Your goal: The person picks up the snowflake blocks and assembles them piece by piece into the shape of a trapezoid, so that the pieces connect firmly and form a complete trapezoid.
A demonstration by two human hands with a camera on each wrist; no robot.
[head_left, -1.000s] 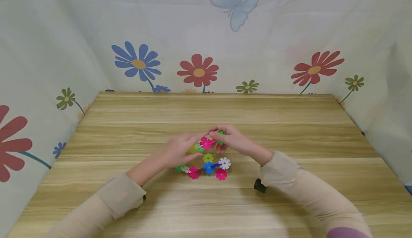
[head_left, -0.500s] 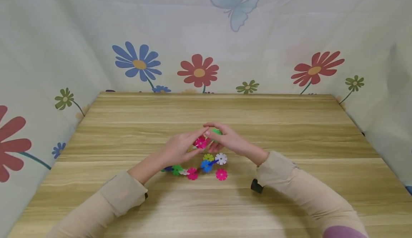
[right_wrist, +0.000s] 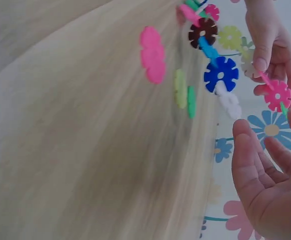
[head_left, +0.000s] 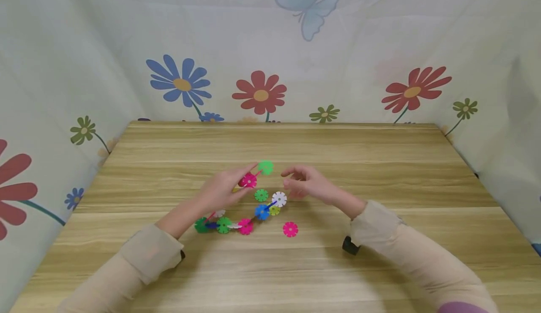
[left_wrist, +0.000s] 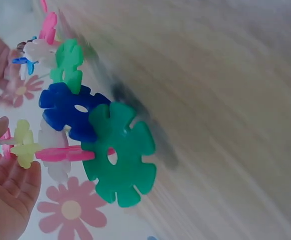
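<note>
1. Left hand [head_left: 224, 186]: thumb and fingers pinch the chain [head_left: 224, 225] near one end, at a pink disc [head_left: 249, 180]. The green end disc [head_left: 266, 167] projects beyond the fingertips, toward the right hand.
2. Right hand [head_left: 310, 183]: fingers loosely bent, thumb parted from them, nothing held. It is apart from the green end disc and near the white end disc [head_left: 279, 199].
3. Chain, completed portion: slotted discs of several colours are interlocked in one curved run, from the green end disc, round past the left wrist, to the white end disc. The held end is raised above the counter [head_left: 380, 162]; contact along the remainder cannot be confirmed.
4. Chain, outstanding portion: the two ends are not joined. Judged from this layout, assembly is well advanced but not closed into a ring; whether a ring is required cannot be told.
5. Loose parts: a green disc [head_left: 261, 195], a yellow disc [head_left: 274, 209] and a pink spare [head_left: 290, 229] lie on the counter, apparently unattached.
6. Markings: no brand, label or writing is legible on discs, sleeves or the backdrop [head_left: 363, 45], which carries printed flowers and a butterfly [head_left: 307, 7].
</note>
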